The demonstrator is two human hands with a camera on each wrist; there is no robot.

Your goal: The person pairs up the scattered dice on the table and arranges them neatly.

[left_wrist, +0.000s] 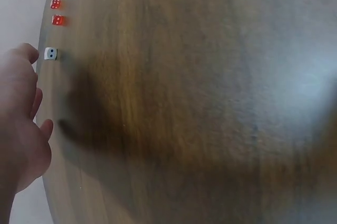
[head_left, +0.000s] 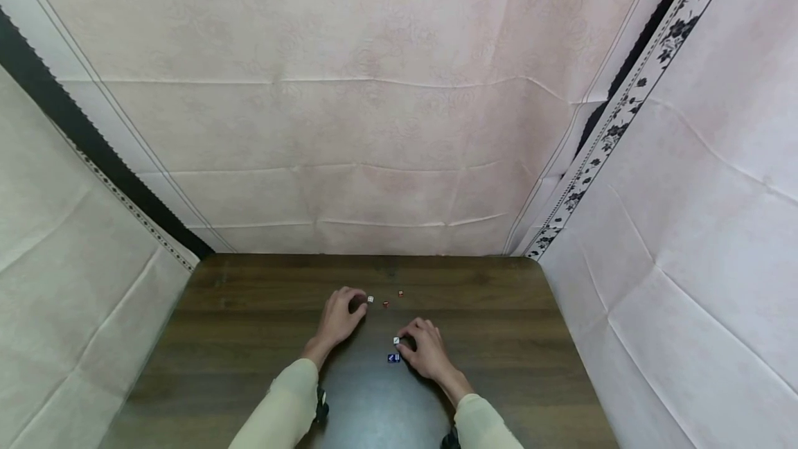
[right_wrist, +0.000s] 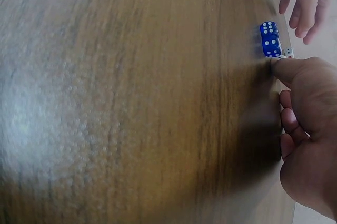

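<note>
My left hand (head_left: 339,316) is at the far middle of the table, thumb and forefinger bent with a gap between their tips. Just right of its fingertips lies a white die (head_left: 370,299); a small gap to it shows in the left wrist view. Two red dice, one nearer (head_left: 386,304) and one farther (head_left: 401,294), sit beyond it to the right. My right hand (head_left: 429,350) pinches another white die (head_left: 395,341) between thumb and forefinger, partly hidden by the thumb in the right wrist view. Two blue dice (right_wrist: 270,39) stand side by side close to that thumb.
The brown wooden table (head_left: 249,352) reaches back to a hanging pale cloth (head_left: 386,123). More cloth hangs along the left (head_left: 75,283) and right (head_left: 673,227) sides. Glare lies on the table's near middle, between the two forearms.
</note>
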